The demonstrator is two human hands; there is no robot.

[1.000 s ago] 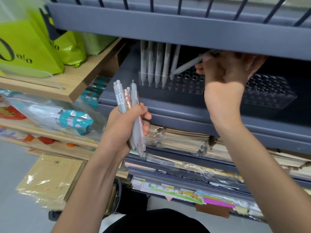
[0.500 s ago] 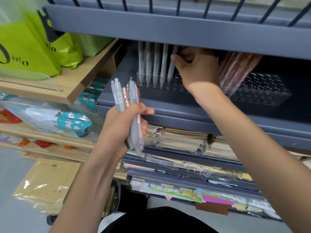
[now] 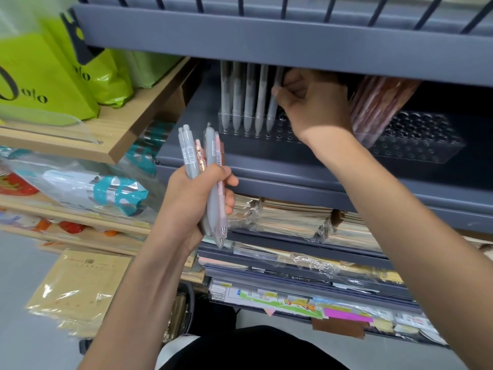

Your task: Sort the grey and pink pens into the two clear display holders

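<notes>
While left hand (image 3: 192, 204) grips mixed pens (image 3: 210, 161), right hand (image 3: 314, 102) pinches grey pen (image 3: 273, 108) in holder (image 3: 266, 134), grey shelf (image 3: 293, 177)

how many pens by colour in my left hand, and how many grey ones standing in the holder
grey pens in the left hand: 3 visible
pink pens in the left hand: 2 visible
standing grey pens in the clear holder: 5
total: 10

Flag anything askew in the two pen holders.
The pink pens in the right holder lean together, tops to the right, unlike the upright grey pens in the left holder. Nothing looks spilled or damaged.
</notes>
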